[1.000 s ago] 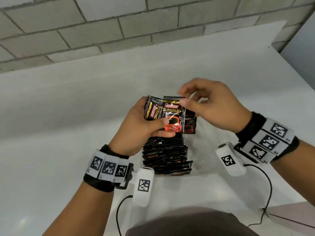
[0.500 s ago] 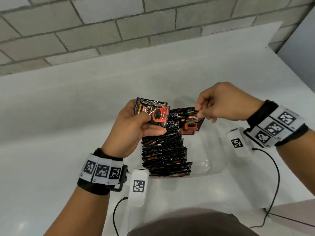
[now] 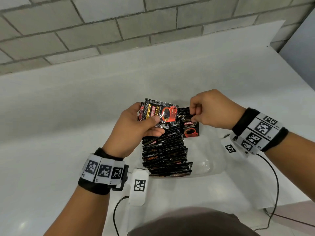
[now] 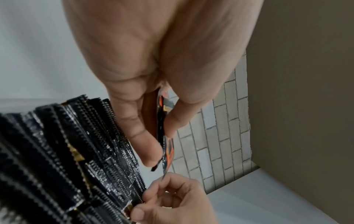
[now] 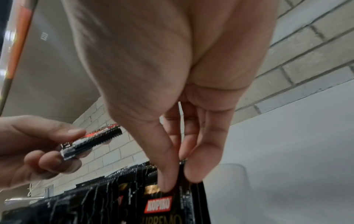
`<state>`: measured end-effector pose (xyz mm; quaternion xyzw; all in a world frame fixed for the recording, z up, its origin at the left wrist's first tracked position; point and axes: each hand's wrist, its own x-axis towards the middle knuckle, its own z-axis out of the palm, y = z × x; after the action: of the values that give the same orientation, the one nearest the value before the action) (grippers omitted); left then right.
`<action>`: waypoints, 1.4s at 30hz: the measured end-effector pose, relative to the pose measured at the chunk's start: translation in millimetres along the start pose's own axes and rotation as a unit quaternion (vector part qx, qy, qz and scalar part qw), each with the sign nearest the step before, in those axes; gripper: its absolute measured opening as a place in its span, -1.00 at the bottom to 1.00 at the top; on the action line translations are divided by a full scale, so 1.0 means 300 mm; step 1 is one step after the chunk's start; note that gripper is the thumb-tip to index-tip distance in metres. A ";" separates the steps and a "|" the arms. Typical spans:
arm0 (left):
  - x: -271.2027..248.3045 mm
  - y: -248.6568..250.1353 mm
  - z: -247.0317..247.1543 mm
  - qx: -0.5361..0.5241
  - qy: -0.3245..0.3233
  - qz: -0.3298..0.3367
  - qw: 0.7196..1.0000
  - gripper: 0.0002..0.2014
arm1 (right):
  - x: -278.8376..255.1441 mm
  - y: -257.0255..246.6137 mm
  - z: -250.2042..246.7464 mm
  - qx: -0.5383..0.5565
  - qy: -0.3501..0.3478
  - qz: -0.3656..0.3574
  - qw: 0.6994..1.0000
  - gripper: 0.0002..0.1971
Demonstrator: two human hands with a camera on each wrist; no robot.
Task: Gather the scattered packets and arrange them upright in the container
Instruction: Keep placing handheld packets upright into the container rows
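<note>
My left hand (image 3: pixel 153 123) grips a small stack of black-and-red coffee packets (image 3: pixel 160 114) above the far end of the clear plastic container (image 3: pixel 209 160); the stack's edge shows between its fingers (image 4: pixel 162 133). My right hand (image 3: pixel 196 114) pinches one packet (image 3: pixel 190 129) by its top edge. That packet hangs upright at the far end of the row of upright packets (image 3: pixel 165 150) in the container. The right wrist view has thumb and forefinger (image 5: pixel 176 178) on that packet (image 5: pixel 172 209). The container's right half holds no packets.
The container stands on a white table (image 3: pixel 68 133) backed by a grey brick wall (image 3: pixel 119 23). The table's right edge (image 3: pixel 298 79) lies near a grey wall. Black cables (image 3: pixel 272 193) trail from the wrist cameras over the table's near side.
My right hand drew one packet off the left hand's stack and carried it right and down to the far end of the row. The left hand kept the other packets.
</note>
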<state>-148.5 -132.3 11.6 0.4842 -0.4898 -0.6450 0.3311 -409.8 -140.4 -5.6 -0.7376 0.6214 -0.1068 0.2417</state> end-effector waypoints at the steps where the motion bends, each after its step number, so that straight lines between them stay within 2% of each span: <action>1: 0.000 0.001 0.002 0.001 -0.004 0.000 1.000 -0.74 | -0.004 0.000 -0.006 0.004 0.009 0.000 1.000 -0.82; 4: -0.001 0.011 0.012 0.022 -0.021 0.001 1.000 -0.72 | -0.026 -0.023 -0.039 0.043 0.085 -0.015 0.995 -0.90; 6: -0.005 0.022 0.022 0.051 -0.037 0.003 0.998 -0.71 | -0.048 -0.067 -0.068 0.115 0.128 -0.020 0.985 -0.96; 7: -0.006 0.029 0.029 0.068 -0.047 0.007 0.997 -0.70 | -0.058 -0.093 -0.079 0.154 0.126 -0.024 0.980 -0.91; 9: -0.008 0.042 0.044 0.105 -0.069 0.016 0.992 -0.70 | -0.079 -0.142 -0.090 0.193 0.080 -0.045 0.977 -0.69; 11: -0.008 0.052 0.060 0.131 -0.083 0.025 0.988 -0.70 | -0.089 -0.166 -0.090 0.185 0.033 -0.060 0.980 -0.52; 12: -0.007 0.054 0.063 0.133 -0.081 0.028 0.987 -0.72 | -0.088 -0.167 -0.091 0.173 0.023 -0.060 0.983 -0.51; 15: 0.006 0.050 0.047 0.105 -0.046 0.034 0.993 -0.81 | -0.077 -0.134 -0.114 0.140 0.018 -0.023 0.990 -0.67; 17: 0.019 0.042 0.025 0.080 -0.022 0.032 0.996 -0.83 | -0.079 -0.101 -0.132 0.169 0.004 0.017 0.986 -0.83; 20: 0.028 0.040 -0.002 0.069 -0.001 0.024 0.997 -0.84 | -0.100 -0.073 -0.137 0.208 -0.011 0.057 0.976 -0.91; 24: 0.035 0.047 -0.006 0.078 -0.011 0.035 0.996 -0.79 | -0.093 -0.048 -0.089 0.151 -0.017 0.075 0.986 -0.91; 28: 0.038 0.045 0.001 0.112 -0.024 0.058 0.992 -0.78 | -0.065 -0.028 -0.029 0.025 -0.024 0.047 0.998 -0.91; 31: 0.033 0.044 0.002 0.135 -0.021 0.063 0.989 -0.74 | -0.055 -0.019 0.003 -0.025 -0.019 0.041 0.999 -0.91; 36: 0.030 0.042 -0.004 0.159 0.022 0.058 0.985 -0.53 | -0.051 -0.015 0.010 -0.040 0.013 0.051 0.998 -0.87; 42: 0.023 0.051 0.015 0.154 0.023 0.056 0.986 -0.59 | -0.049 -0.009 0.036 -0.044 0.033 0.053 0.997 -0.81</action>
<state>-155.7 -141.9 24.4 0.5158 -0.6022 -0.5309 0.2990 -405.5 -123.5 -11.4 -0.7098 0.6710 -0.0907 0.1942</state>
